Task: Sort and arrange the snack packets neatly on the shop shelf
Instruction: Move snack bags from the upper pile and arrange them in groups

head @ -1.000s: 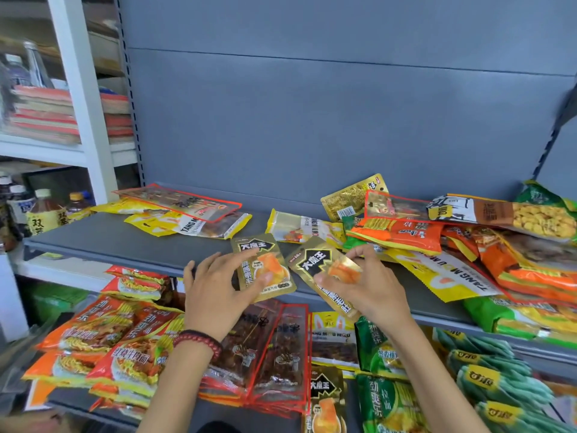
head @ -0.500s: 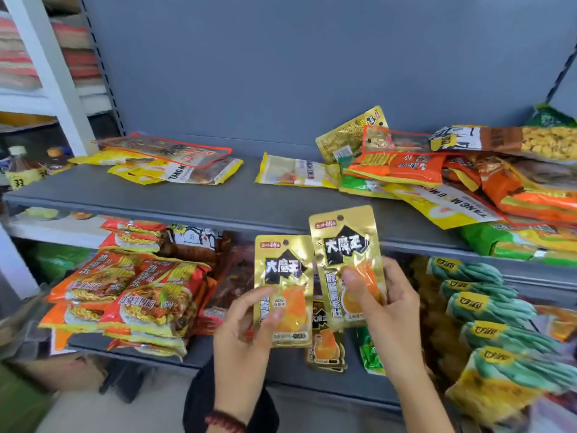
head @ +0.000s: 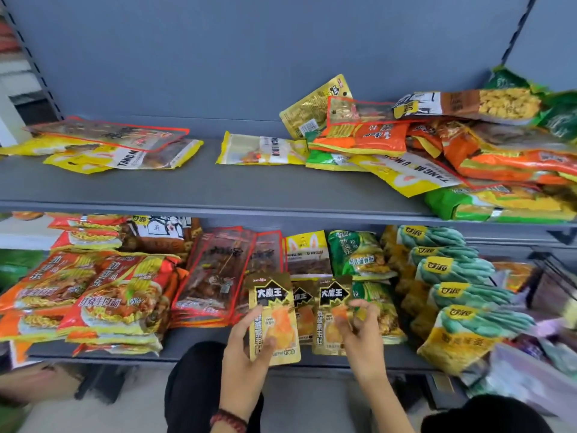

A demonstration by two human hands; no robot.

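Note:
Two small gold snack packets with black labels are in front of the lower shelf (head: 199, 350). My left hand (head: 246, 354) grips the left gold packet (head: 274, 317) from below, thumb on its face. My right hand (head: 362, 335) pinches the right gold packet (head: 331, 310) at its middle, low over the lower shelf. A third gold packet (head: 302, 304) lies on the lower shelf between them. The upper shelf (head: 218, 189) carries loose yellow packets (head: 259, 150) and a mixed heap (head: 452, 151) at the right.
On the lower shelf lie orange noodle packs (head: 93, 295) at the left, red-edged dark packets (head: 218, 273) in the middle, green packs (head: 356, 254) and teal-topped bags (head: 459, 292) at the right. My dark-clothed knees (head: 193, 392) are below the shelf edge.
Both hands have come down from the upper shelf with the two gold packets to the lower shelf. My view has tilted down and the packets now sit over the third gold packet.

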